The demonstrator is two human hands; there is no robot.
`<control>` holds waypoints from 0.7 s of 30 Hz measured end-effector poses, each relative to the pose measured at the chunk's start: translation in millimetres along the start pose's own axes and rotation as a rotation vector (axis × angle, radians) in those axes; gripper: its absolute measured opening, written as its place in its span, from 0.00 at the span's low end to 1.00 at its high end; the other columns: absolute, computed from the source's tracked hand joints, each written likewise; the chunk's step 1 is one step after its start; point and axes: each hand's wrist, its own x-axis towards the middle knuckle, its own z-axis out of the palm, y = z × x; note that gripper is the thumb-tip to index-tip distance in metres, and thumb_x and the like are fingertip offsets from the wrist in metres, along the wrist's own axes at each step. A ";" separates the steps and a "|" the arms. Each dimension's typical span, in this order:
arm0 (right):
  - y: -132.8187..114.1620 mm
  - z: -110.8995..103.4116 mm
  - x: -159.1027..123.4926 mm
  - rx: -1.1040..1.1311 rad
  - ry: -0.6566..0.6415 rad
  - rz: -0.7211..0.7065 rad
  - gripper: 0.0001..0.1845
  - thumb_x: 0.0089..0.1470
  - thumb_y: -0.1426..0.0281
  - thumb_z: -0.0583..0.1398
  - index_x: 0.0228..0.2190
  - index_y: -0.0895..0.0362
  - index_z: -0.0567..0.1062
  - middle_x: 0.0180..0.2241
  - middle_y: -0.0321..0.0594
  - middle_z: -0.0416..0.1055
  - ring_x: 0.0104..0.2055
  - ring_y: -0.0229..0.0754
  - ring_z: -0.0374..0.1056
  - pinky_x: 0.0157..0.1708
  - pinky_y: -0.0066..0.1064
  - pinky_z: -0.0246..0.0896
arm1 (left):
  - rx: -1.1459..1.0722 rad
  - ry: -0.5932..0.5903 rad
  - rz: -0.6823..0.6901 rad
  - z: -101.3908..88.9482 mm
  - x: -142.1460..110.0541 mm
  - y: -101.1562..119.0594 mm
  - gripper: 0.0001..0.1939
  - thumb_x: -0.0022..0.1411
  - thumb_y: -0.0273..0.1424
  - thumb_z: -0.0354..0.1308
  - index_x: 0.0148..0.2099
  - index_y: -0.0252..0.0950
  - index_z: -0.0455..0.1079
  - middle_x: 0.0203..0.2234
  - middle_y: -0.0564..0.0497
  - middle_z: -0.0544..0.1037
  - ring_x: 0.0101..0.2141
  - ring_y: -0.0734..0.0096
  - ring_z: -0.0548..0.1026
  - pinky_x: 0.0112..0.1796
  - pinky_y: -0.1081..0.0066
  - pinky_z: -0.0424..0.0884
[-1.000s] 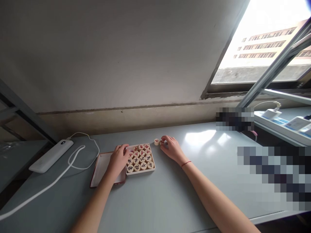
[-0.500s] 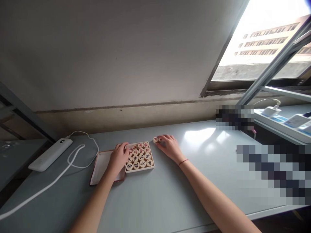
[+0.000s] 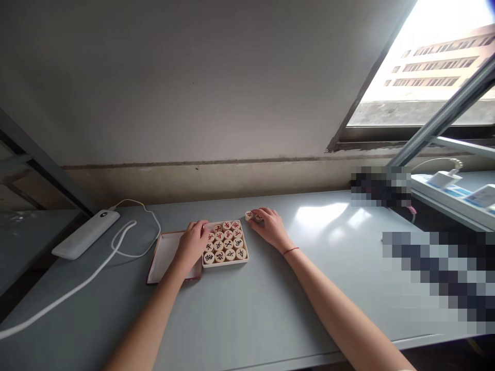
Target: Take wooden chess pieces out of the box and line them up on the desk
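An open white box (image 3: 225, 265) holds rows of round Chinese chess pieces (image 3: 229, 243), some with red characters and some with black. My left hand (image 3: 192, 241) is closed at the box's upper left edge, its fingers curled over the rim and covering that corner. To the right of the box, two more pieces lie on the table side by side. My right hand (image 3: 269, 227) has thumb and fingers around the nearer-in red-marked piece (image 3: 259, 218). The other piece (image 3: 249, 215) sits just left of the fingertips.
The box's lid (image 3: 165, 256) lies inside up, left of the box, partly under my left forearm. A white power bank (image 3: 85, 234) with a looped white cable (image 3: 91, 281) is on the left. A power strip (image 3: 444, 186) stands at far right, near blurred patches.
The whole view has shifted slightly. My left hand stays at the box edge. My right hand remains at the two loose pieces, and more of the piece under its fingers shows now.
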 end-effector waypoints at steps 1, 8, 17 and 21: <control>1.6 -1.1 -0.8 0.021 0.002 -0.008 0.15 0.52 0.66 0.59 0.43 0.53 0.74 0.42 0.44 0.72 0.41 0.47 0.66 0.41 0.37 0.61 | -0.001 0.000 0.001 -0.2 -0.1 0.2 0.17 0.65 0.29 0.45 0.52 0.35 0.69 0.48 0.43 0.73 0.47 0.60 0.73 0.48 0.66 0.68; 11.5 -1.9 -2.3 0.107 -0.013 0.006 0.16 0.50 0.74 0.55 0.43 0.55 0.71 0.39 0.43 0.73 0.42 0.47 0.66 0.42 0.38 0.62 | 0.034 -0.007 0.008 -0.2 -0.6 0.0 0.17 0.66 0.30 0.44 0.53 0.36 0.69 0.48 0.43 0.72 0.45 0.62 0.74 0.46 0.66 0.68; -8.4 -11.8 -5.3 0.210 0.174 -0.069 0.10 0.55 0.71 0.54 0.40 0.55 0.71 0.39 0.44 0.72 0.38 0.44 0.67 0.39 0.36 0.63 | 0.481 0.215 0.192 5.1 -11.2 27.7 0.17 0.66 0.32 0.45 0.40 0.38 0.76 0.40 0.42 0.74 0.42 0.53 0.68 0.37 0.61 0.65; -29.5 -17.5 -11.7 0.324 0.112 -0.197 0.10 0.56 0.74 0.52 0.39 0.54 0.71 0.34 0.39 0.71 0.30 0.37 0.65 0.32 0.28 0.62 | 0.557 0.132 0.198 6.9 -9.3 38.4 0.20 0.68 0.32 0.42 0.36 0.36 0.76 0.36 0.42 0.77 0.42 0.52 0.67 0.37 0.58 0.62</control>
